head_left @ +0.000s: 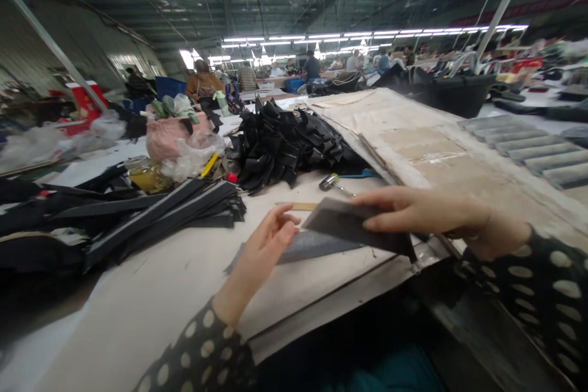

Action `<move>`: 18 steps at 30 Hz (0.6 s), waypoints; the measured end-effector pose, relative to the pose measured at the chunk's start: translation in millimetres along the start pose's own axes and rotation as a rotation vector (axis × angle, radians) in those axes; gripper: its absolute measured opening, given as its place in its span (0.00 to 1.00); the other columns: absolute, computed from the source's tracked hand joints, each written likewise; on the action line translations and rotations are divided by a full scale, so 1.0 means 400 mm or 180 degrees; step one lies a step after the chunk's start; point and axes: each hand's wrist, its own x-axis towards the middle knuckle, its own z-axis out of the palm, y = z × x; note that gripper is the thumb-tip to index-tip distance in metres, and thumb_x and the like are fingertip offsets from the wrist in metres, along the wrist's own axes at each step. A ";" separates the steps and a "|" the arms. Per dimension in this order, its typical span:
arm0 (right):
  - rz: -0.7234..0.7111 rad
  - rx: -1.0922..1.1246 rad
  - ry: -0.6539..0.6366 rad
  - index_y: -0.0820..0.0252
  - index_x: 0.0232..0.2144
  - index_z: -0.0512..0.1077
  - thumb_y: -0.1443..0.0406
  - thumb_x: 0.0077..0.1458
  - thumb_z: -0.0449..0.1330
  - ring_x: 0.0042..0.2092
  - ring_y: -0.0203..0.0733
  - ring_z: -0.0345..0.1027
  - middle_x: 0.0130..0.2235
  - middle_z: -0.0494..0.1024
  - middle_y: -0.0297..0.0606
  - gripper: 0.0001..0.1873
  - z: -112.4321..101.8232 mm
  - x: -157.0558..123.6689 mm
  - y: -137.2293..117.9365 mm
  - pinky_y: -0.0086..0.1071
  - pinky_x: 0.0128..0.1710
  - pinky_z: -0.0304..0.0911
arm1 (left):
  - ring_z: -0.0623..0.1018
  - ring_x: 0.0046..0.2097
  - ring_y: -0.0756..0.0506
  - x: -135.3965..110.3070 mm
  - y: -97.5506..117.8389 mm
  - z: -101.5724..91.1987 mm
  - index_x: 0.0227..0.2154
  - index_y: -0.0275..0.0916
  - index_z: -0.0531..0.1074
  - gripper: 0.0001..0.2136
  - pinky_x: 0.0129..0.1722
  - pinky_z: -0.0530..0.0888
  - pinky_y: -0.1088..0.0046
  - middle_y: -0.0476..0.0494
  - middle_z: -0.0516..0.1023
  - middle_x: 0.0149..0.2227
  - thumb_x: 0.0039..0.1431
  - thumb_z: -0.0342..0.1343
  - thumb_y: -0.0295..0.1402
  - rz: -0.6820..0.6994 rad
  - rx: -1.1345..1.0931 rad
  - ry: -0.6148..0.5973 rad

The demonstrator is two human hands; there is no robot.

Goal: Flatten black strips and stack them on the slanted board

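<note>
My right hand (pixel 404 211) pinches a dark grey flat piece (pixel 342 220), fabric or leather by its look, thumb on the near face and fingers along its upper edge. It is tilted above the work table (pixel 193 294). My left hand (pixel 264 251) is just left of that piece, fingers loosely bent and apart, with nothing visible in them. Beneath both, a grey strip (pixel 316 246) lies flat on the table, partly covered by my left hand and the held piece. Behind them are a thin tan stick (pixel 301 206) and a small metal-headed hammer (pixel 329 182).
A heap of black cut pieces (pixel 294 141) stands behind the hands. Long black strips (pixel 174 214) lie at left, near a jar (pixel 147 174), a yellow-handled tool (pixel 210 165) and a pink bag (pixel 168 135). Stacked boards (pixel 427 141) rise at right. People sit farther back.
</note>
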 end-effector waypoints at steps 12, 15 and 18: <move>0.0243 -0.0703 -0.0790 0.61 0.45 0.68 0.59 0.44 0.58 0.41 0.43 0.66 0.42 0.73 0.36 0.24 0.047 0.080 0.043 0.28 0.40 0.60 | 0.64 0.26 0.54 -0.019 0.019 -0.131 0.51 0.40 0.57 0.24 0.26 0.60 0.77 0.55 0.62 0.24 0.49 0.52 0.31 -0.0646 0.0321 -0.0766; 0.0698 -0.0635 -0.0732 0.61 0.40 0.70 0.56 0.45 0.57 0.40 0.44 0.66 0.38 0.74 0.36 0.21 0.028 0.063 0.100 0.28 0.38 0.60 | 0.64 0.26 0.53 -0.026 -0.001 -0.199 0.51 0.38 0.57 0.24 0.27 0.60 0.77 0.55 0.62 0.24 0.49 0.52 0.32 -0.0753 0.0466 -0.0464; 0.0864 -0.0313 -0.0545 0.62 0.35 0.70 0.52 0.46 0.56 0.38 0.43 0.65 0.35 0.73 0.37 0.20 0.027 0.060 0.145 0.29 0.36 0.60 | 0.66 0.28 0.52 -0.031 -0.030 -0.242 0.50 0.37 0.58 0.25 0.29 0.62 0.76 0.54 0.64 0.26 0.47 0.53 0.32 -0.0823 0.0459 -0.0299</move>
